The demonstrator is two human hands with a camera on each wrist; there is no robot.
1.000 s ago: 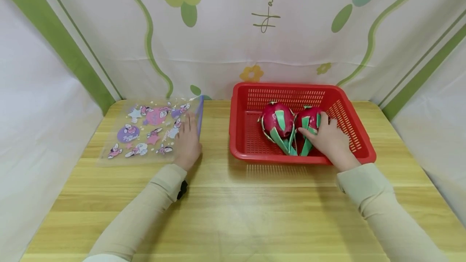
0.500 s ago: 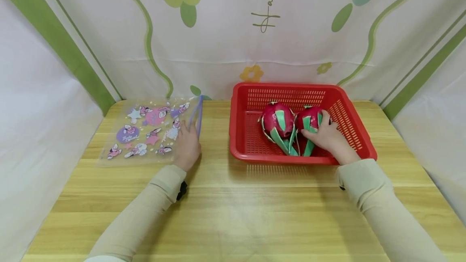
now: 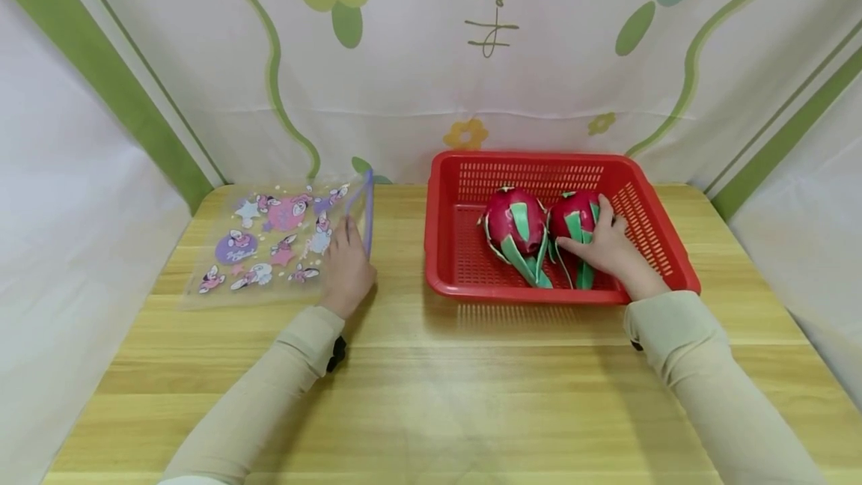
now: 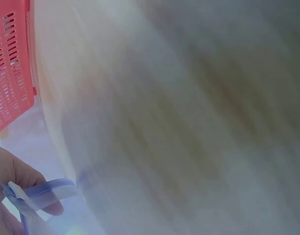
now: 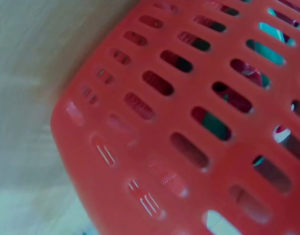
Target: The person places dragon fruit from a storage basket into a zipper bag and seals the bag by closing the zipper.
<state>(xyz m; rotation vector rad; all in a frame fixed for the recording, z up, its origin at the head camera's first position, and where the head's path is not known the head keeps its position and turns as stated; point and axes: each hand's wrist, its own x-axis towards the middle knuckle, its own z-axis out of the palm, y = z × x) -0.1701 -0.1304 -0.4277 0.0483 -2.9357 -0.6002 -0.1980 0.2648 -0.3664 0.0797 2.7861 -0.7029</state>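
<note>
On the table's left side lies a clear zip bag [image 3: 283, 253] printed with pink and purple cartoon figures. My left hand [image 3: 347, 268] is at its right end, gripping the mouth edge; the purple zip strip [image 4: 52, 188] runs across the fingers in the left wrist view. The two strips of the mouth stand apart. To the right, my right hand [image 3: 616, 249] holds a dragon fruit [image 3: 568, 219] with green leaf strips, thumb on the near side and fingers over its right side. Another dragon fruit [image 3: 508, 215] sits beside it. Both are in the red basket [image 3: 532, 293].
The basket's slotted wall [image 5: 155, 122] fills most of the right wrist view. A white curtain [image 3: 404, 58] with flower prints hangs right behind the wooden table [image 3: 431, 395]. White cloth also hangs at both sides.
The bag's mouth has parted and its purple edge has lifted at the left hand. The right hand has shifted slightly right, and the right dragon fruit has turned, its leaf strips swinging right.
</note>
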